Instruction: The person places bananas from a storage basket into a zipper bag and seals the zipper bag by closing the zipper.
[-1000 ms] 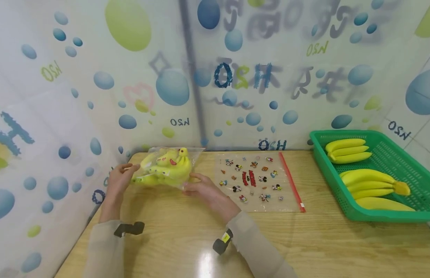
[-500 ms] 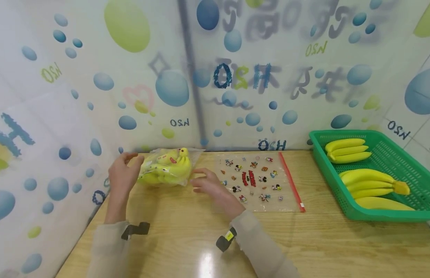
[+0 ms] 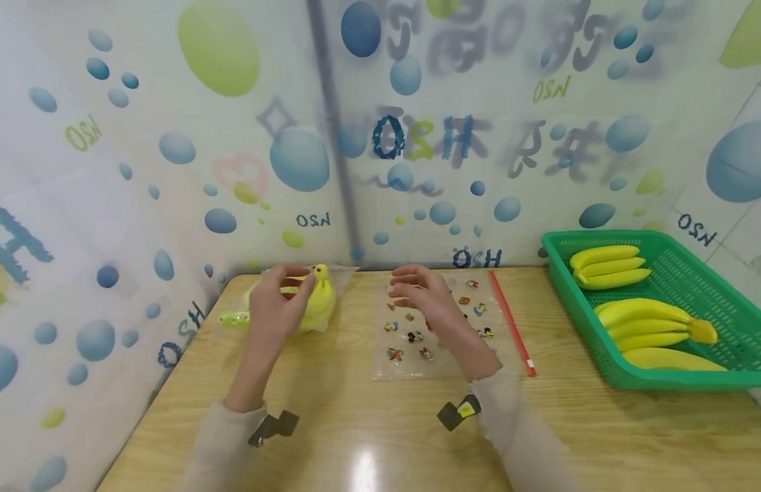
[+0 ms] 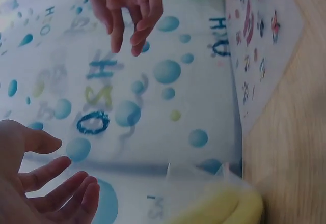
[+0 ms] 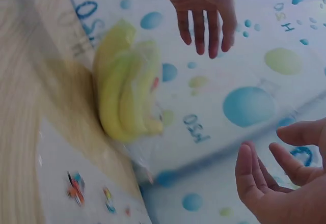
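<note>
A clear plastic bag with yellow bananas in it [image 3: 319,304] lies at the back left of the table. My left hand [image 3: 279,301] is raised in front of the bag and hides part of it in the head view; its fingers are loosely bent around nothing. My right hand [image 3: 426,297] hovers over a flat clear zip bag [image 3: 393,369] with cartoon prints and a red slider edge, fingers relaxed and holding nothing. The right wrist view shows the bagged bananas [image 5: 122,91] standing apart from both hands.
At the right stands a green plastic basket [image 3: 614,365] with bunches of bananas [image 3: 647,321] in it. A printed curtain [image 3: 417,198] hangs along the back and left edges of the wooden table [image 3: 356,424].
Both hands have let go of the bagged bananas. The left has moved right and in front of the bag, and the right has moved right and up over the flat zip bag.
</note>
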`<action>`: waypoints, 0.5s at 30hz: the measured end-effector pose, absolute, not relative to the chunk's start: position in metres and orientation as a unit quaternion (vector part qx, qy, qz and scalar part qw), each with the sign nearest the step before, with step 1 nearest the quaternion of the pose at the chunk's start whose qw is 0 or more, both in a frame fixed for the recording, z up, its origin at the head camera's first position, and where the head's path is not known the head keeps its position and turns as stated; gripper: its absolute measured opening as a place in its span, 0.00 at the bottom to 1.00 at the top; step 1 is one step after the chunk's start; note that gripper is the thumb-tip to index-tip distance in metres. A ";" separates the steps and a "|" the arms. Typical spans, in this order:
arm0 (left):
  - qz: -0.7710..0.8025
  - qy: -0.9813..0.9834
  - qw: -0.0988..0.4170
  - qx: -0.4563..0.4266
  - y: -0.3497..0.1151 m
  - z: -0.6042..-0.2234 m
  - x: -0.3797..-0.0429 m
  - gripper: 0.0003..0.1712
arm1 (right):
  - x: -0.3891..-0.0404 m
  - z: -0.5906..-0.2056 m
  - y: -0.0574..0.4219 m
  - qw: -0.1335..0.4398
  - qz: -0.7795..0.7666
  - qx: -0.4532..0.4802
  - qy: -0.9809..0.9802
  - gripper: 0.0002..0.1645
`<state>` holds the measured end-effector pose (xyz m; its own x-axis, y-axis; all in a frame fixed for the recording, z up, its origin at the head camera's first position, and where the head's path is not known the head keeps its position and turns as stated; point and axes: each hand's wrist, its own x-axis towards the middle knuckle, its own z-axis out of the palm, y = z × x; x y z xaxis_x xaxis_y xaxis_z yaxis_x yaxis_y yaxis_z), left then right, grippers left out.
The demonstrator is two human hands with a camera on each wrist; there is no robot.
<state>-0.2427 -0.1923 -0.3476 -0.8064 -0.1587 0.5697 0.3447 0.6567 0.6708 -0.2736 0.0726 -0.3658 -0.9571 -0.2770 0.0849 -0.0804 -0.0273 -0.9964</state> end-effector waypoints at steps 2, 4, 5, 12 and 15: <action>-0.427 -0.858 0.278 -0.069 -0.174 -0.350 -0.242 0.11 | -0.273 -0.362 0.093 0.047 -0.697 -0.131 0.703 0.21; -0.446 -0.856 0.250 -0.079 -0.156 -0.353 -0.242 0.10 | -0.271 -0.359 0.115 0.025 -0.685 -0.129 0.717 0.21; -0.454 -0.855 0.235 -0.082 -0.148 -0.354 -0.243 0.10 | -0.270 -0.358 0.125 0.012 -0.677 -0.130 0.724 0.21; -0.533 -0.827 0.142 -0.111 -0.090 -0.369 -0.250 0.10 | -0.264 -0.351 0.191 -0.068 -0.653 -0.103 0.747 0.25; -0.546 -0.819 0.121 -0.130 -0.061 -0.376 -0.253 0.07 | -0.259 -0.350 0.217 -0.083 -0.631 -0.089 0.766 0.27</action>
<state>-0.2534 -0.0608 -0.3756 -0.9372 0.0809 0.3392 0.3443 0.3690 0.8633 -0.2595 0.2168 -0.3503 -0.9703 -0.0319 0.2396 -0.2413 0.1876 -0.9522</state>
